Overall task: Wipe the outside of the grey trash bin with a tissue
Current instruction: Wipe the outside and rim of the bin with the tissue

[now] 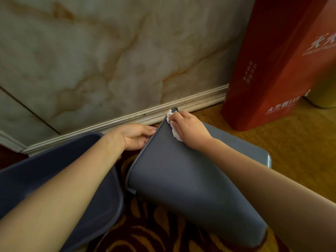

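The grey trash bin point(185, 179) lies tipped on its side on the patterned carpet, its open rim turned left toward the wall. My left hand point(135, 136) grips that rim at the upper left edge. My right hand point(189, 129) presses a crumpled white tissue point(173, 132) against the bin's outer wall near the top corner of the rim. Part of the tissue is hidden under my fingers.
A second, darker blue-grey bin point(101, 190) stands at the left under my left forearm. A red fire-extinguisher box point(272, 66) stands against the marble wall point(109, 60) at the right, with a yellow container point(323, 95) behind it. A cream skirting board point(127, 122) runs along the wall's foot.
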`<state>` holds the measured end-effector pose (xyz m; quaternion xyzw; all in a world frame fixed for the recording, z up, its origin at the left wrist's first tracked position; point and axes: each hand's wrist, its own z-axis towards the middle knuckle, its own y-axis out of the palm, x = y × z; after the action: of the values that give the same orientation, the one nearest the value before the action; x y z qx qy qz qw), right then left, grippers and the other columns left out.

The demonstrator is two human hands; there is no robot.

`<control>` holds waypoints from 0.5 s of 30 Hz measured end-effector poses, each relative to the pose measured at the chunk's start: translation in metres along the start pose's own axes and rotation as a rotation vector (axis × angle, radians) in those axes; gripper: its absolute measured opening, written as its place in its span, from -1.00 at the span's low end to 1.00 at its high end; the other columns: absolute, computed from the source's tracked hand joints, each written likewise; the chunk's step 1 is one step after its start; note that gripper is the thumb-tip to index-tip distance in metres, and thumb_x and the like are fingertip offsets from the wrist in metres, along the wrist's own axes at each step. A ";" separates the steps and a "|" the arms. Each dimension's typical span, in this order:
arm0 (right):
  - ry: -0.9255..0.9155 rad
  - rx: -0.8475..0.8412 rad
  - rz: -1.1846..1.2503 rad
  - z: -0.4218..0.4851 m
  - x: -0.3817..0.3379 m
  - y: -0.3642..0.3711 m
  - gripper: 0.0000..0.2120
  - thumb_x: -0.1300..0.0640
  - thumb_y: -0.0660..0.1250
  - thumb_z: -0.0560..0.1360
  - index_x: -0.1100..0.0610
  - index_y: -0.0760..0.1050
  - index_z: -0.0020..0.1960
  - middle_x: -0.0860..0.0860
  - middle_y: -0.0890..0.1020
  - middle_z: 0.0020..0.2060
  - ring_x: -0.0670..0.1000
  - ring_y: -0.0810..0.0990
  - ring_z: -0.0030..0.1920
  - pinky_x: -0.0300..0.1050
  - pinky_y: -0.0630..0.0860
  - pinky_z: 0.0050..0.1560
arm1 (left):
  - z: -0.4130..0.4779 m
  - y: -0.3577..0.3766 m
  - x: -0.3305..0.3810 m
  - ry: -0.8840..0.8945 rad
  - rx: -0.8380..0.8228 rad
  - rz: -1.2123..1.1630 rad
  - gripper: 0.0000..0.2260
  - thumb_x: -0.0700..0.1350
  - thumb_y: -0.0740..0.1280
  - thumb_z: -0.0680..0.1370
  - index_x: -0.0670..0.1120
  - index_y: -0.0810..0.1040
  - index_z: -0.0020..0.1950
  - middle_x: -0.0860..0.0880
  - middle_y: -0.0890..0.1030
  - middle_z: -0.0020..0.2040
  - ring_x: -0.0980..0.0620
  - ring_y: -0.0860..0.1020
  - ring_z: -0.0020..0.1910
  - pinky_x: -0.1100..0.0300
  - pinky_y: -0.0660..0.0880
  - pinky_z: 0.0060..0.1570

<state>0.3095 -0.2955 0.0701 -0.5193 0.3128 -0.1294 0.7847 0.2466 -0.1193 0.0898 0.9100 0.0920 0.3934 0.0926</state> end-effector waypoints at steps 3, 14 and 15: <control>-0.054 -0.016 -0.008 -0.004 -0.003 0.001 -0.80 0.17 0.13 0.59 0.23 0.47 0.10 0.21 0.56 -0.01 0.21 0.52 -0.01 0.02 0.44 0.03 | 0.002 -0.002 0.000 -0.004 0.001 0.009 -0.74 -0.33 0.05 0.58 -0.20 0.54 -0.02 -0.05 0.71 -0.29 0.08 0.67 -0.33 0.24 0.60 -0.25; -0.248 -0.055 -0.005 -0.030 -0.029 0.008 -0.84 0.19 0.20 0.56 0.21 0.48 0.09 0.17 0.59 0.03 0.18 0.53 0.06 0.00 0.43 0.13 | 0.002 -0.010 -0.002 0.006 -0.062 0.009 -0.74 -0.32 0.06 0.57 -0.20 0.54 0.02 -0.08 0.71 -0.23 0.06 0.67 -0.26 0.20 0.61 -0.18; -0.271 -0.053 -0.004 -0.033 -0.031 0.008 -0.84 0.20 0.22 0.55 0.22 0.48 0.09 0.18 0.59 0.04 0.18 0.54 0.06 0.00 0.43 0.14 | 0.002 -0.010 -0.003 0.008 -0.065 0.008 -0.73 -0.32 0.05 0.57 -0.20 0.54 0.01 -0.08 0.71 -0.23 0.06 0.67 -0.27 0.20 0.61 -0.18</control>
<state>0.2638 -0.2999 0.0657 -0.5534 0.2063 -0.0514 0.8054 0.2455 -0.1104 0.0837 0.9053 0.0756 0.4002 0.1203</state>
